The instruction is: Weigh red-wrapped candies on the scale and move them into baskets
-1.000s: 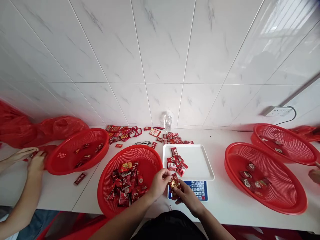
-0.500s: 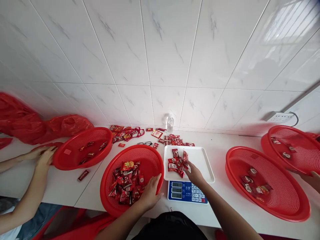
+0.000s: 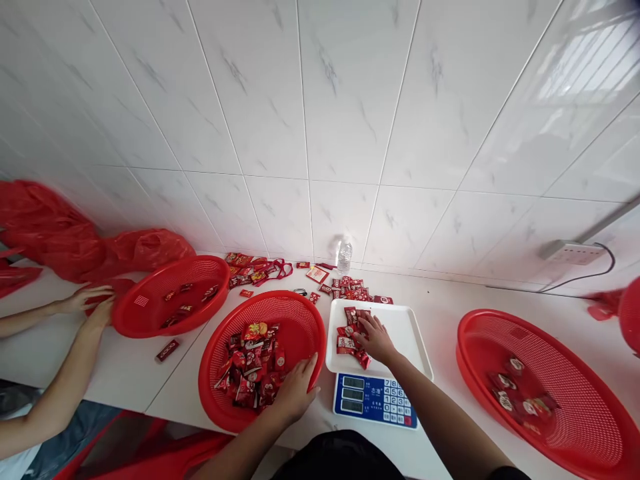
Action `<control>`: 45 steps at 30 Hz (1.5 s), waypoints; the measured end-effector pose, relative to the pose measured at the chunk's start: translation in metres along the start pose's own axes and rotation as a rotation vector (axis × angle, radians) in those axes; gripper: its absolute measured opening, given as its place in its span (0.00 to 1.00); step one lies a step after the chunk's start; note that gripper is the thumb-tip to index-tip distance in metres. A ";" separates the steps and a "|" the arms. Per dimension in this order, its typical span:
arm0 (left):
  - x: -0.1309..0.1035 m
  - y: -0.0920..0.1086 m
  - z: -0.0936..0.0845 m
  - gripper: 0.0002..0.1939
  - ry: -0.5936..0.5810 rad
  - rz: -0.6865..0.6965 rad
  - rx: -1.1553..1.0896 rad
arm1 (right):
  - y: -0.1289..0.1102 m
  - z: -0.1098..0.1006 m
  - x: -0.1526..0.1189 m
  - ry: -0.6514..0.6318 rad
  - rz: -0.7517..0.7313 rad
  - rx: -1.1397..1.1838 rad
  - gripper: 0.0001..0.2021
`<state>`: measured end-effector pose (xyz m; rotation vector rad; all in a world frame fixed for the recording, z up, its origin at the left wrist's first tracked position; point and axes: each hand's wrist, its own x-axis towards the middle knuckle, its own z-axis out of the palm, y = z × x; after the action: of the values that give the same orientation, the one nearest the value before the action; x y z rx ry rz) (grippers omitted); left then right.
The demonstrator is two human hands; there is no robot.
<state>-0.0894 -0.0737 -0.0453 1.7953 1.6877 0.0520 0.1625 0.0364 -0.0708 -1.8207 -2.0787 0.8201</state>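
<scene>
My left hand (image 3: pixel 296 395) grips the near right rim of a round red mesh basket (image 3: pixel 311 313), fingers on the inner side and thumb outside. Many small red-wrapped snack packets (image 3: pixel 254 363) are heaped in that basket. My right hand (image 3: pixel 376 339) lies over a small pile of red snack packets (image 3: pixel 346 345) on the left half of a white scale tray (image 3: pixel 407 333); its fingers are spread, palm down, touching the packets. Below the tray sits the blue panel of the digital scale (image 3: pixel 374 401). What lies under my right fingers is partly hidden.
More packets (image 3: pixel 353 288) and a clear plastic bottle (image 3: pixel 345 256) stand along the wall. A red basket (image 3: pixel 585 373) with several packets is at the right. On the left, a co-worker's hands (image 3: pixel 93 303) are beside another basket (image 3: pixel 200 320). Red plastic bags (image 3: pixel 55 230) lie behind.
My right hand has lowered and spread over the pile; the packet upright at its fingertips no longer stands there. At far right, the second basket has moved mostly out of view. My left hand stays.
</scene>
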 end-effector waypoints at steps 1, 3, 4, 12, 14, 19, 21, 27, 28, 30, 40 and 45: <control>0.001 0.000 -0.002 0.38 0.008 0.000 0.001 | -0.001 0.000 -0.001 -0.013 -0.017 -0.008 0.29; 0.003 -0.002 -0.004 0.38 0.019 0.004 -0.014 | -0.005 -0.002 -0.005 -0.026 -0.048 -0.019 0.28; 0.004 -0.002 -0.004 0.39 0.020 0.007 -0.028 | -0.008 -0.004 -0.006 -0.028 -0.061 -0.024 0.28; 0.007 -0.009 0.000 0.39 0.019 0.043 -0.138 | -0.042 -0.010 -0.007 -0.231 -0.206 -0.181 0.29; 0.007 -0.010 0.000 0.39 0.023 0.056 -0.181 | -0.042 -0.009 -0.012 -0.223 -0.275 -0.189 0.25; 0.010 -0.009 -0.007 0.33 0.059 0.079 -0.309 | -0.027 -0.008 -0.033 -0.130 -0.308 -0.131 0.27; 0.015 -0.010 -0.012 0.30 0.095 0.034 -0.321 | -0.017 -0.006 -0.044 -0.075 -0.264 -0.103 0.29; 0.030 -0.040 -0.018 0.28 0.119 -0.135 -0.092 | 0.024 0.006 -0.080 0.128 -0.165 -0.057 0.26; 0.031 -0.047 -0.017 0.28 0.089 -0.140 -0.042 | 0.029 0.007 -0.086 0.141 -0.163 -0.054 0.25; 0.031 -0.058 -0.013 0.26 0.046 -0.119 0.058 | 0.037 0.011 -0.097 0.158 -0.159 -0.044 0.25; 0.030 -0.058 -0.011 0.08 0.035 -0.139 0.138 | 0.029 0.018 -0.118 0.194 -0.156 0.064 0.25; 0.032 -0.067 -0.015 0.07 0.088 -0.195 0.053 | 0.025 0.017 -0.115 0.179 -0.150 0.086 0.25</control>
<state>-0.1492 -0.0422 -0.0786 1.6793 1.9360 0.0016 0.1948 -0.0773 -0.0789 -1.6080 -2.0059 0.6699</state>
